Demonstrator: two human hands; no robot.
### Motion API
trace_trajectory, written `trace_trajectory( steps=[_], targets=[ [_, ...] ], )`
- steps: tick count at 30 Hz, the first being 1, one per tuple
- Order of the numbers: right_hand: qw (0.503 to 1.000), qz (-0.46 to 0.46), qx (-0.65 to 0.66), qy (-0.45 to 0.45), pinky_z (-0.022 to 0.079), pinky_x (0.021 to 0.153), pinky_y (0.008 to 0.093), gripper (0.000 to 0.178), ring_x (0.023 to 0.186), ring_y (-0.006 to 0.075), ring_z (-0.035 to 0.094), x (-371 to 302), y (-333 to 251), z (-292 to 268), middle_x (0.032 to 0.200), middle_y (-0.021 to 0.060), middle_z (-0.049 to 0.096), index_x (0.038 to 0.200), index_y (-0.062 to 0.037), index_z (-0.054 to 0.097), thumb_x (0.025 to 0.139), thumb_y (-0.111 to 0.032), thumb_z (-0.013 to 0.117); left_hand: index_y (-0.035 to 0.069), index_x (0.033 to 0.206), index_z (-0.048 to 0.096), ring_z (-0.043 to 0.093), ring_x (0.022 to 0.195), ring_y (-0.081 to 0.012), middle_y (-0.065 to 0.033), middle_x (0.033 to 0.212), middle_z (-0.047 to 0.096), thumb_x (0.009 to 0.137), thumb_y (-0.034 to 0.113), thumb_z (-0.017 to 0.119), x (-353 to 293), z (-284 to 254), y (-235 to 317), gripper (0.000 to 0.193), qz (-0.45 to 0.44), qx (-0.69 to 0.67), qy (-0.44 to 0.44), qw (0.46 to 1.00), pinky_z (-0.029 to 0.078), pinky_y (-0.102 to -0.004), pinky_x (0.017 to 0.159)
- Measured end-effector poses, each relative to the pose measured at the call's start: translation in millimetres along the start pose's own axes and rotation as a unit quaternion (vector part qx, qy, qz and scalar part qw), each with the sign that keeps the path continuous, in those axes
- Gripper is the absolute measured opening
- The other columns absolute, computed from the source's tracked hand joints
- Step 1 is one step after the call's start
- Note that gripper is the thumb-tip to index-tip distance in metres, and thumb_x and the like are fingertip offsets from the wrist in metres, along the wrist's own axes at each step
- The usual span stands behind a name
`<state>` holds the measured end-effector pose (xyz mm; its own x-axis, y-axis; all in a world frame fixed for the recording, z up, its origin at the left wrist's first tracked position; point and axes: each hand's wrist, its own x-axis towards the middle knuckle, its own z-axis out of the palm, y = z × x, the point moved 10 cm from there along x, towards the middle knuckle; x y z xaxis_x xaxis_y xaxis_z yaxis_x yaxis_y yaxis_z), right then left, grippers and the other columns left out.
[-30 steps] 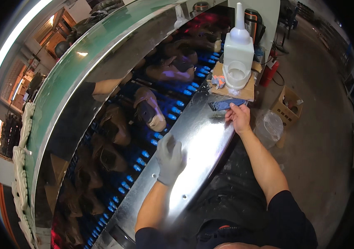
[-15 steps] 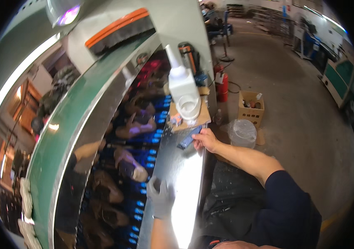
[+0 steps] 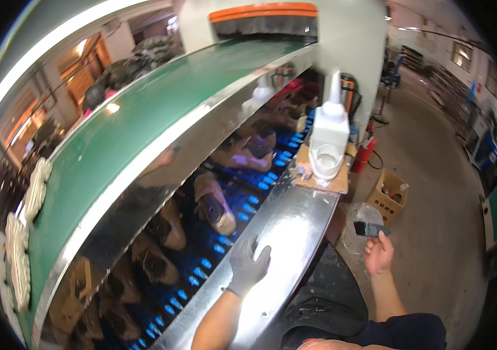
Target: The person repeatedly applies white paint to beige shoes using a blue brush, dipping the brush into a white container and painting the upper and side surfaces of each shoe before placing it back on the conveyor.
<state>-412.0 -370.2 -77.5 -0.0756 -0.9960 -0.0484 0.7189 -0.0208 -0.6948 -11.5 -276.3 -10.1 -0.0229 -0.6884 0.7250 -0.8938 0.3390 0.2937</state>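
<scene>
Head view is showing a dark brush (image 3: 371, 229) right of centre, in front of the floor beyond the desk (image 3: 304, 216). The bare right hand (image 3: 380, 255) is pinching its handle between thumb and fingers, and the black bristle end is pointing left. The left hand (image 3: 248, 267), in a grey glove, is holding nothing: its thumb is standing apart from loosely bent fingers over the metal desk at the centre; whether it is touching cannot be told.

Left of it, brown shoes (image 3: 214, 204) are sitting in a dark channel beside blue lights (image 3: 207, 264). The brush is in hand but touching none of them, so no stroke seems under way; which shoes are done and which are left cannot be told.

Farther up, a white bottle (image 3: 329, 133) is standing on cardboard (image 3: 334, 186). Across the upper left, a green belt (image 3: 143, 119) is running past, with pale soles (image 3: 37, 189) lying along its outer edge. At right, a box (image 3: 385, 205) is resting on the floor.
</scene>
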Motion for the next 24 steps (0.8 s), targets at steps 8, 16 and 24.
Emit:
trace_trajectory(
  steps=[8,16,24],
  targets=[
    [0.991,0.048,-0.033,-0.119,0.054,0.065,0.0307,0.015,0.08,0.0182,0.07,98.1,105.0,107.5,0.099,0.0101,0.075,0.109,-0.0022,0.069,0.103,-0.016,0.072,-0.003,0.116,0.067,0.065,0.095,-0.0401,-0.021,0.101,0.067,0.085,0.022,0.077,-3.2,-2.9,-17.3,0.041,-0.113,-0.031,-0.009,0.993,0.052,-0.0492,0.085],
    [0.866,-0.064,-0.458,-0.192,0.057,0.06,0.0338,0.022,0.07,0.0211,0.071,165.5,117.7,212.0,0.09,0.0118,0.074,0.101,0.0024,0.071,0.098,-0.019,0.077,0.009,0.1,0.069,0.064,0.088,-0.0341,-0.0176,0.105,0.065,0.079,0.007,0.078,18.3,-14.7,27.0,0.023,0.057,0.065,-0.008,0.996,0.053,-0.0438,0.071],
    [0.632,-0.351,-0.641,-0.259,0.054,0.083,0.0509,0.018,0.093,0.0423,0.068,151.2,102.9,285.9,0.093,0.0211,0.072,0.098,0.003,0.072,0.092,-0.013,0.075,-0.007,0.117,0.067,0.069,0.098,-0.0405,-0.022,0.108,0.071,0.083,0.021,0.082,11.9,-7.5,11.0,0.047,0.04,0.048,-0.013,0.998,0.055,-0.0474,0.087]
  ],
)
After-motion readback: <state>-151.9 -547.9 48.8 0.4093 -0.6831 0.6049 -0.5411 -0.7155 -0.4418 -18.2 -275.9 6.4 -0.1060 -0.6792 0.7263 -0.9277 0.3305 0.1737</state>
